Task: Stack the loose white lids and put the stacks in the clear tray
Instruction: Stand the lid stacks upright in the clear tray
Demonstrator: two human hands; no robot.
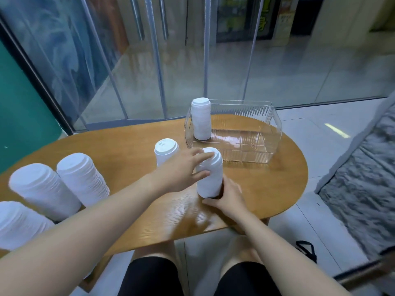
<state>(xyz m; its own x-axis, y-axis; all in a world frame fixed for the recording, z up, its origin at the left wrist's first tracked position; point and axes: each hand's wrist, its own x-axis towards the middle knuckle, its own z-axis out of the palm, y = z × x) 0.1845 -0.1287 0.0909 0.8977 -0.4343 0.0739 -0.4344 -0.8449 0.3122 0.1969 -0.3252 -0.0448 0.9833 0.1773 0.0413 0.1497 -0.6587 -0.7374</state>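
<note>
A tall stack of white lids (210, 177) stands upright on the wooden table (132, 146), just in front of the clear tray (275, 133). My left hand (183, 167) holds its upper part, fingers across the top and thumb on the side. My right hand (228, 196) grips the stack's base from the right. One stack of lids (201, 119) stands inside the tray at its left end. Another shorter stack (166, 151) stands on the table behind my left hand.
Three large stacks of white lids (82, 178) (41, 190) (19, 224) lean at the table's left side. Glass doors rise behind the table. A grey stone wall is at the right. A black strap (306, 249) lies on the tiled floor.
</note>
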